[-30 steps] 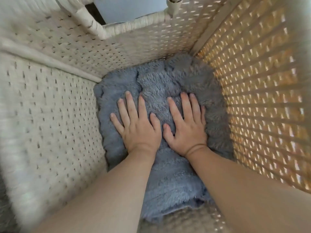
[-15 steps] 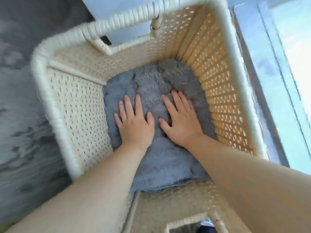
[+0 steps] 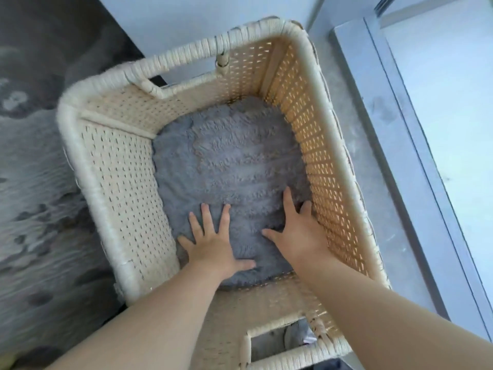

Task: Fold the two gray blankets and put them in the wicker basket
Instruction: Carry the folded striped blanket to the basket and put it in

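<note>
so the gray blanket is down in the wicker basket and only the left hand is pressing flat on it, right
Not quite. The gray blanket does lie in the bottom of the wicker basket, but both hands press on it: the left hand and the right hand are each spread flat, palm down, near the basket's near wall. The head view shows it.

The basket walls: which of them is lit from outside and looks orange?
The right-hand wall, beside the right hand. Light shines through its weave and makes it orange; the far wall and left wall stay pale cream.
</note>
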Action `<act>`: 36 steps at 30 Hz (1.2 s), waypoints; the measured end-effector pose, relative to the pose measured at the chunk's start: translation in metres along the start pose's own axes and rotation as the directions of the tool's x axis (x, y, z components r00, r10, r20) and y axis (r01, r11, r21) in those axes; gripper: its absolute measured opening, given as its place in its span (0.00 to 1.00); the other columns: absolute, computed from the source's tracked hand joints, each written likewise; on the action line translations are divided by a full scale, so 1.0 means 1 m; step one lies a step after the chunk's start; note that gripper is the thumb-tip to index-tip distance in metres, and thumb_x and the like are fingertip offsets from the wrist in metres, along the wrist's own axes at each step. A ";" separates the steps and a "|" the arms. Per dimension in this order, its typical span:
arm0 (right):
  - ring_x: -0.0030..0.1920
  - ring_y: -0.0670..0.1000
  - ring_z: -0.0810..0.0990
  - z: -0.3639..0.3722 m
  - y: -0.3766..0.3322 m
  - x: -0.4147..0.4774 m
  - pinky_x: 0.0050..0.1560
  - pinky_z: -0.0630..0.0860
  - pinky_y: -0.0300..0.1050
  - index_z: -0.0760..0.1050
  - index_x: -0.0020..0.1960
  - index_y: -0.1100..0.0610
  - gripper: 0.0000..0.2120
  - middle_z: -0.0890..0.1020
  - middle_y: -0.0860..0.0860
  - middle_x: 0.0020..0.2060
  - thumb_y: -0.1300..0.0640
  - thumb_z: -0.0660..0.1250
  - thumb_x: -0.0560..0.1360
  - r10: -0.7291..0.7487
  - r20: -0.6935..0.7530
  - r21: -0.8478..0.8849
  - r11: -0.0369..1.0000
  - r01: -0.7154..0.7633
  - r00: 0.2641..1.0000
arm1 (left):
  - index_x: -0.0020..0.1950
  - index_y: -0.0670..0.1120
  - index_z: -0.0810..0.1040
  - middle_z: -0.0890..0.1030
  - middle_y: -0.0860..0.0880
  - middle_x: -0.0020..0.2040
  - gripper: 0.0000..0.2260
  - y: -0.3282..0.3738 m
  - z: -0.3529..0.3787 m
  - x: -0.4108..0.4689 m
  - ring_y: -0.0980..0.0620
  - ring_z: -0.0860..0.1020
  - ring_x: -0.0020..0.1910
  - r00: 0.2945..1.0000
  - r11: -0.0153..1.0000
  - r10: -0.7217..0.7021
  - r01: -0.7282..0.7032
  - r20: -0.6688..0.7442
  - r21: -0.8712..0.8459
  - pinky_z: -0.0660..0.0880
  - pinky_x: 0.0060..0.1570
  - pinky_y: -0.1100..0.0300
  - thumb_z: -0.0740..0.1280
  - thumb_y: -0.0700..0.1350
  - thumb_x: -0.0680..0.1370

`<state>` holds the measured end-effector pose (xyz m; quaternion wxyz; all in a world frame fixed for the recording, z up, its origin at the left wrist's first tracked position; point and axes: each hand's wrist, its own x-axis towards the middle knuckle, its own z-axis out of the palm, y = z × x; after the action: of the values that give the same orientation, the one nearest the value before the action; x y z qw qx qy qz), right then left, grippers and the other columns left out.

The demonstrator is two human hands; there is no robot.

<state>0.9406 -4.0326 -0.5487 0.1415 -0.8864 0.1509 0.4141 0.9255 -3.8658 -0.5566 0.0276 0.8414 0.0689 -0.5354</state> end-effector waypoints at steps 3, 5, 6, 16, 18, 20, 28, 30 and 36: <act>0.71 0.63 0.62 0.021 0.002 0.033 0.65 0.68 0.52 0.37 0.77 0.45 0.47 0.51 0.64 0.75 0.37 0.66 0.72 -0.009 0.008 -0.103 0.995 0.010 1.000 | 0.50 0.54 0.09 0.13 0.40 0.57 0.62 0.013 0.020 0.041 0.32 0.23 0.66 0.998 0.997 -0.054 0.052 0.038 0.061 0.41 0.64 0.27 0.64 0.78 0.57; 0.72 0.63 0.59 0.034 0.003 0.056 0.68 0.65 0.52 0.41 0.78 0.48 0.45 0.54 0.63 0.75 0.38 0.65 0.73 -0.004 0.050 -0.176 0.984 0.013 0.999 | 0.56 0.52 0.13 0.13 0.37 0.55 0.62 0.022 0.033 0.061 0.30 0.22 0.64 0.995 0.994 -0.089 0.086 0.045 0.065 0.39 0.63 0.27 0.63 0.78 0.59; 0.73 0.62 0.57 0.038 0.003 0.064 0.69 0.63 0.51 0.42 0.78 0.49 0.44 0.55 0.62 0.75 0.37 0.64 0.74 0.000 0.068 -0.221 0.975 0.015 0.998 | 0.60 0.51 0.15 0.14 0.36 0.56 0.62 0.027 0.038 0.065 0.30 0.22 0.63 0.995 0.994 -0.097 0.094 0.038 0.057 0.39 0.63 0.27 0.63 0.77 0.60; 0.65 0.61 0.71 -0.042 -0.050 0.037 0.61 0.72 0.51 0.60 0.73 0.61 0.31 0.67 0.60 0.68 0.49 0.63 0.75 0.106 0.179 -0.290 0.956 -0.051 0.978 | 0.73 0.60 0.28 0.26 0.45 0.73 0.54 0.006 -0.022 -0.003 0.38 0.34 0.74 0.978 0.994 0.014 0.009 0.207 -0.107 0.48 0.70 0.34 0.69 0.68 0.67; 0.58 0.60 0.75 -0.066 -0.076 0.021 0.47 0.74 0.49 0.62 0.68 0.58 0.25 0.66 0.58 0.65 0.51 0.66 0.76 0.047 -0.070 -0.156 0.986 -0.058 0.996 | 0.72 0.57 0.59 0.57 0.43 0.72 0.35 0.000 -0.042 -0.023 0.41 0.60 0.71 0.998 0.954 -0.047 0.035 -0.035 -0.299 0.69 0.62 0.47 0.70 0.61 0.70; 0.53 0.61 0.77 -0.085 -0.098 0.012 0.36 0.69 0.47 0.53 0.69 0.53 0.34 0.60 0.60 0.66 0.46 0.70 0.73 -0.051 -0.189 -0.119 0.992 0.029 0.981 | 0.46 0.49 0.72 0.76 0.47 0.47 0.14 -0.004 -0.057 -0.037 0.48 0.76 0.46 0.964 0.871 -0.143 0.016 -0.223 -0.491 0.71 0.37 0.57 0.67 0.58 0.73; 0.67 0.68 0.66 -0.093 -0.113 0.074 0.62 0.69 0.54 0.41 0.78 0.46 0.47 0.44 0.65 0.74 0.38 0.68 0.72 -0.159 0.145 -0.244 0.951 0.191 0.977 | 0.51 0.47 0.72 0.73 0.47 0.51 0.20 -0.008 -0.028 -0.003 0.46 0.72 0.53 0.959 0.942 0.082 0.015 0.272 -0.336 0.71 0.50 0.55 0.64 0.63 0.74; 0.68 0.69 0.64 -0.080 -0.110 0.093 0.63 0.67 0.58 0.46 0.78 0.46 0.44 0.49 0.65 0.73 0.42 0.69 0.72 -0.229 0.160 -0.169 0.952 0.256 0.960 | 0.69 0.45 0.63 0.66 0.42 0.66 0.31 -0.003 -0.015 0.018 0.40 0.66 0.65 0.950 0.973 0.052 0.022 0.309 -0.229 0.68 0.64 0.49 0.62 0.64 0.74; 0.60 0.67 0.73 -0.046 -0.121 0.162 0.57 0.72 0.51 0.35 0.77 0.45 0.41 0.38 0.64 0.74 0.48 0.63 0.78 -0.227 0.230 -0.421 0.854 0.307 0.946 | 0.72 0.43 0.60 0.63 0.40 0.71 0.32 0.011 0.014 0.070 0.40 0.65 0.69 0.973 0.946 0.082 -0.008 0.215 -0.324 0.64 0.66 0.51 0.66 0.57 0.76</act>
<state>1.1178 -3.9639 -0.6316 0.0008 -0.8682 -0.0870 0.4886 0.9441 -3.8723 -0.6266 0.1840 0.7608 0.1322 -0.6082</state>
